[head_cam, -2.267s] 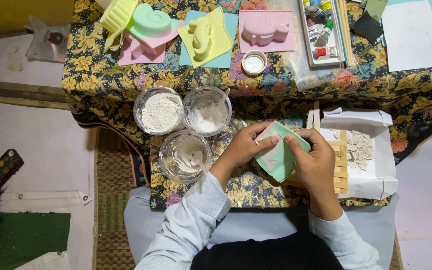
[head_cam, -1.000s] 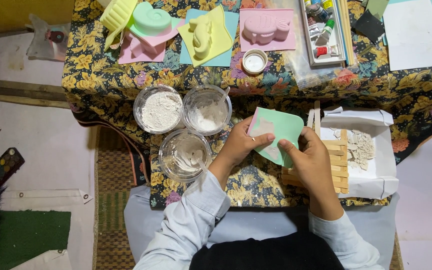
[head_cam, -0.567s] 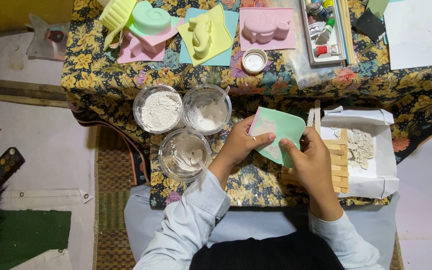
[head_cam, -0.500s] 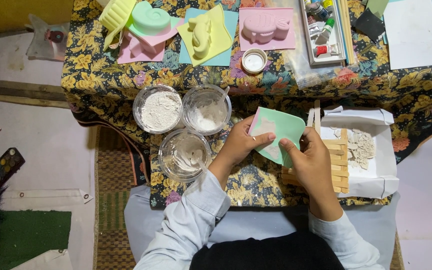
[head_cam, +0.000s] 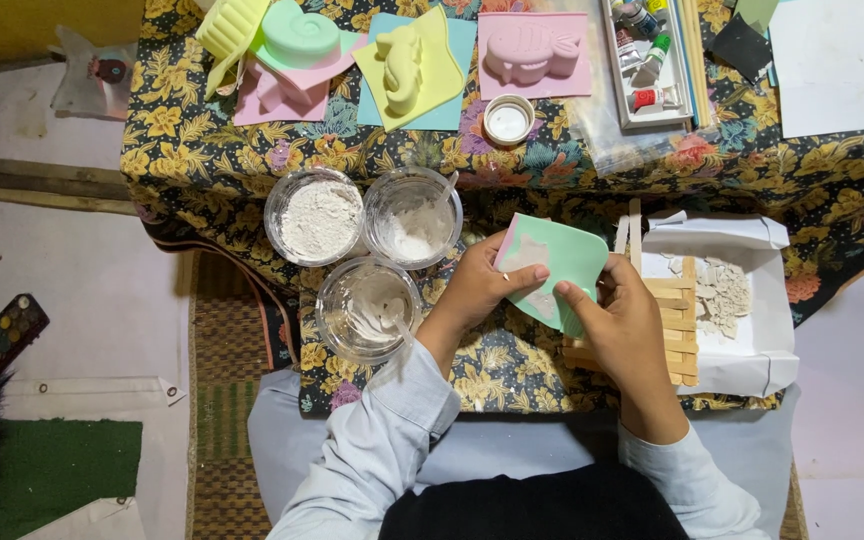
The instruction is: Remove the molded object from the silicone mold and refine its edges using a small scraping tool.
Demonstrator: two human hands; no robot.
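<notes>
I pinch the thin mint-green plastic mould by its edges, left hand and right hand closed on it; it looks light, bendy, probably brittle inside.

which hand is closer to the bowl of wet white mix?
Left. The left hand holds the green mould just right of the bowl of wet white mix; the right hand grips the mould's far side, farther off.

Mould's lower edge behind hands
</notes>
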